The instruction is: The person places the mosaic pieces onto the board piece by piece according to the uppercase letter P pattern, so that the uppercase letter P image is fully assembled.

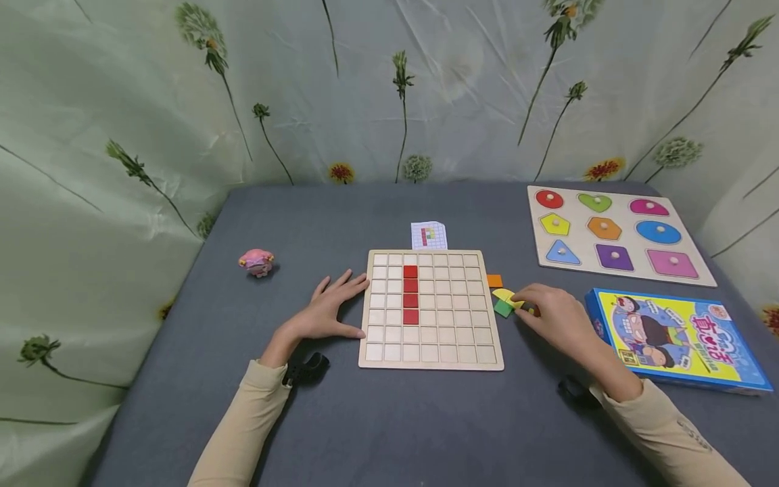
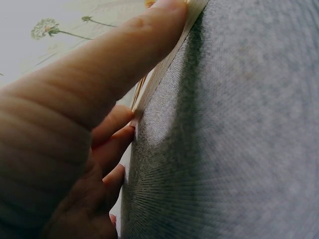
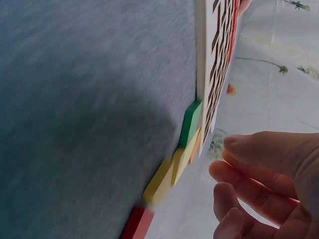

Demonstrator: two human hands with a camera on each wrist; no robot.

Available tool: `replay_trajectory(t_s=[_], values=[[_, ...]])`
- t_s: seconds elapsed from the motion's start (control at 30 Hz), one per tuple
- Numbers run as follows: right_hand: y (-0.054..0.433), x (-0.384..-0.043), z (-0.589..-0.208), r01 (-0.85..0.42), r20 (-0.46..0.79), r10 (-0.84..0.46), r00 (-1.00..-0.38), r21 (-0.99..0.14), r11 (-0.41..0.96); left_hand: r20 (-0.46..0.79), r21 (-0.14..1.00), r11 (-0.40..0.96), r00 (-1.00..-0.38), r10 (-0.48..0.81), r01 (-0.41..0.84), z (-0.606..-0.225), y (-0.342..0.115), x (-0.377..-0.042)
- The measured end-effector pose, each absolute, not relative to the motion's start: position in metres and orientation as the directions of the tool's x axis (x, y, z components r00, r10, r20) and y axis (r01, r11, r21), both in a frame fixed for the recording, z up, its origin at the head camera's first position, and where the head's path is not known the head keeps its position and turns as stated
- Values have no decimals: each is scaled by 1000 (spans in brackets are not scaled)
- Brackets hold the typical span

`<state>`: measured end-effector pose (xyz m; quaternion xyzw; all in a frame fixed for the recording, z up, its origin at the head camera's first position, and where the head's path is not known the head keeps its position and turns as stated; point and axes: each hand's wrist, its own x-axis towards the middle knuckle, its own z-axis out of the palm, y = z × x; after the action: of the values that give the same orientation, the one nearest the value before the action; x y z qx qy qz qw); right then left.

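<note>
A wooden grid board (image 1: pixel 450 353) lies on the table with several red squares (image 1: pixel 410 300) in one column. My left hand (image 1: pixel 328 312) rests at its left edge with fingers spread; in the left wrist view the thumb (image 2: pixel 144 40) is right at the board's edge. My right hand (image 1: pixel 556 318) is beyond the right edge, thumb and forefinger bent close over yellow pieces (image 1: pixel 503 294). Nothing shows between those fingertips in the right wrist view. A green piece (image 3: pixel 190 123) and an orange piece (image 1: pixel 494 280) lie beside the board. A red piece (image 3: pixel 137 223) shows only in that wrist view.
A printed pattern card (image 1: pixel 429 235) lies behind the board. A shape puzzle board (image 1: pixel 584 251) is at the back right, with a blue and yellow box (image 1: pixel 681 338) before it, near my right forearm. A small pink toy (image 1: pixel 257 262) stands at the left.
</note>
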<state>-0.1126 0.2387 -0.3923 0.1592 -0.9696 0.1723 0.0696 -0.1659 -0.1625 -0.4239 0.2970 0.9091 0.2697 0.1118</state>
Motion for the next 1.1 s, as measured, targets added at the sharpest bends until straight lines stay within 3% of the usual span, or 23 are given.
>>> replay_trajectory(t_s=[0.67,1.1], values=[[277,-108,-392,-315,66,-311,-948,-335,888,-66,571,683,-805,590,454,-422,-161,-165],[286,-105,-395,-326,56,-328,-943,-352,877,-73,566,688,-805,589,453,-421,-160,-166]])
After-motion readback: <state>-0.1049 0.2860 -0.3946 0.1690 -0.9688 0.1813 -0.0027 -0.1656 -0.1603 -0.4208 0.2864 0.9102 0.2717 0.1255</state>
